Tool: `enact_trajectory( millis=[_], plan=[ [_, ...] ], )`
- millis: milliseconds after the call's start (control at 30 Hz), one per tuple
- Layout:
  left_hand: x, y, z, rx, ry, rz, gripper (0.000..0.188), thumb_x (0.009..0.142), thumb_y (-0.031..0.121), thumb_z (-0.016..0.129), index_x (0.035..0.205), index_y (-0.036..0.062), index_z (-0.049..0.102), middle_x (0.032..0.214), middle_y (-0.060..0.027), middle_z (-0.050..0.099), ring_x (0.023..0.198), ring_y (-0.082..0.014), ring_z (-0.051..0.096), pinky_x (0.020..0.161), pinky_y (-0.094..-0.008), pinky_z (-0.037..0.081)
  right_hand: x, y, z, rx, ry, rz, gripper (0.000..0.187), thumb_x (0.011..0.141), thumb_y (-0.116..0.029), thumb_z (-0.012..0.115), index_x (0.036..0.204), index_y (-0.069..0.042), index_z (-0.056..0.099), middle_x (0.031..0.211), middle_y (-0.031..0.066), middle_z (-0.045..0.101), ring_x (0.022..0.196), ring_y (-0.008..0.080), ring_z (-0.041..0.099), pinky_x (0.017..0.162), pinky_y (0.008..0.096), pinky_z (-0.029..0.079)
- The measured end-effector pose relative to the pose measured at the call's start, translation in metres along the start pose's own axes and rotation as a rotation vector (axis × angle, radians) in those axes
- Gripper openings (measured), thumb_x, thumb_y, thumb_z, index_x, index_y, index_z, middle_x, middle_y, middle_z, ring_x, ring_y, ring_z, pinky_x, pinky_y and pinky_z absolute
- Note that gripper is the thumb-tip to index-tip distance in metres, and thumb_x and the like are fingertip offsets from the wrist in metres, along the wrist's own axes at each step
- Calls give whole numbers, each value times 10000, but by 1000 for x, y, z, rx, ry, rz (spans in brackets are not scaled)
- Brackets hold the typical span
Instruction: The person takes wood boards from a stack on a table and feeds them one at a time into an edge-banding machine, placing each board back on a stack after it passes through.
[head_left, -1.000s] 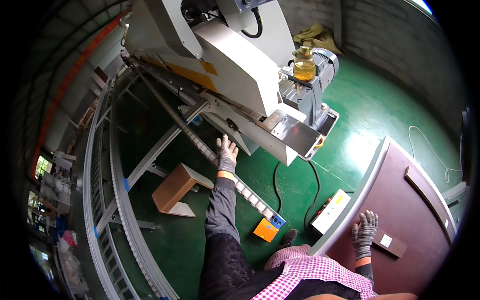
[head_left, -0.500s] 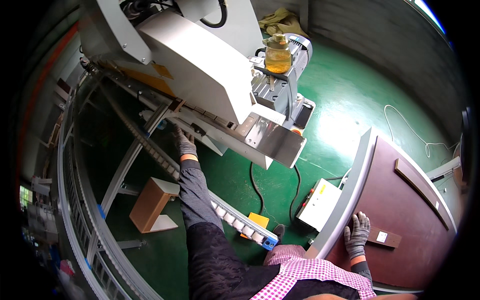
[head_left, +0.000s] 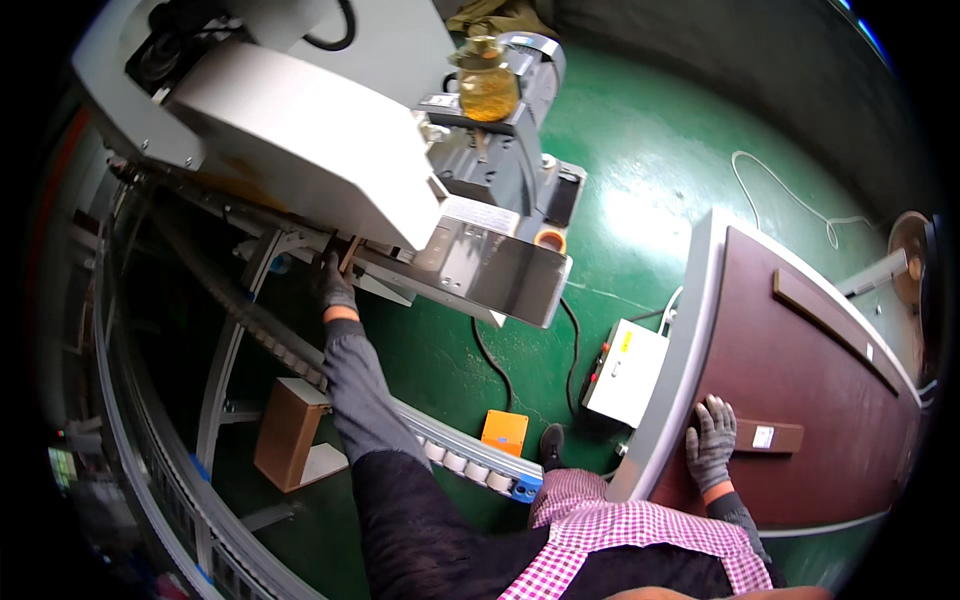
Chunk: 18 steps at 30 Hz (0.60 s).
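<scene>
My left hand (head_left: 335, 287), in a grey glove, reaches to the edge of the white-housed machine (head_left: 300, 140). Its fingers close round the near end of a short brown strip (head_left: 351, 254), which lies by the metal guide. The dark glove partly hides the grip. On the dark red tabletop (head_left: 740, 350) my right hand (head_left: 712, 440), also gloved, rests flat with its fingers stretched out. Beside those fingertips lies a short brown board (head_left: 780, 437) with a white label. A longer brown strip (head_left: 835, 330) lies farther up the tabletop.
A curved roller conveyor (head_left: 460, 460) passes below my left arm. A brown and white panel piece (head_left: 288, 435) stands beneath the frame. A glass jar of yellow liquid (head_left: 487, 85) sits on the machine. Nearby are a white control box (head_left: 627, 372), an orange pedal (head_left: 505, 431) and floor cables (head_left: 490, 365).
My left hand has moved up to the brown strip at the machine's edge and closed on it. The view has shifted, while my right hand stays flat on the tabletop.
</scene>
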<state>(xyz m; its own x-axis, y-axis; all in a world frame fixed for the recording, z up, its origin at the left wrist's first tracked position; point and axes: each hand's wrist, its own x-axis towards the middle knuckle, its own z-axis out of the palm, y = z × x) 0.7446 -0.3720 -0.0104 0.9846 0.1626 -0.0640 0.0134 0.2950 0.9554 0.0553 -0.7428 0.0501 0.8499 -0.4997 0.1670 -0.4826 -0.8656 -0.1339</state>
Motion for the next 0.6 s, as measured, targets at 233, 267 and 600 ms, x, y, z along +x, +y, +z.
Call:
enact_trajectory(
  millis=[233, 267, 600],
  plan=[
    [-203, 57, 4, -23, -95, -295, 464, 909, 77, 674, 1337, 88, 496, 1113, -122, 599, 814, -237, 605, 629, -340, 548, -3, 2, -4, 68, 52, -12, 458, 841, -245, 596, 1245, -35, 552, 1352, 186, 515, 1288, 373, 457, 1139, 519, 286],
    [-243, 67, 11, -12, -186, -292, 463, 909, 76, 674, 1334, 69, 493, 1070, -110, 624, 813, -215, 620, 654, -328, 557, -5, 3, -7, 81, 50, -2, 471, 840, -255, 600, 1252, -33, 546, 1354, 186, 514, 1289, 372, 457, 1141, 517, 284],
    [-552, 42, 113, 113, -815, -512, 628, 802, 171, 811, 1315, -21, 504, 1165, -138, 612, 1026, -233, 637, 855, -350, 584, -12, -1, -77, 402, 71, -367, 835, 711, -477, 749, 1403, -128, 437, 1439, 144, 437, 1373, 329, 383, 1175, 511, 235]
  ],
)
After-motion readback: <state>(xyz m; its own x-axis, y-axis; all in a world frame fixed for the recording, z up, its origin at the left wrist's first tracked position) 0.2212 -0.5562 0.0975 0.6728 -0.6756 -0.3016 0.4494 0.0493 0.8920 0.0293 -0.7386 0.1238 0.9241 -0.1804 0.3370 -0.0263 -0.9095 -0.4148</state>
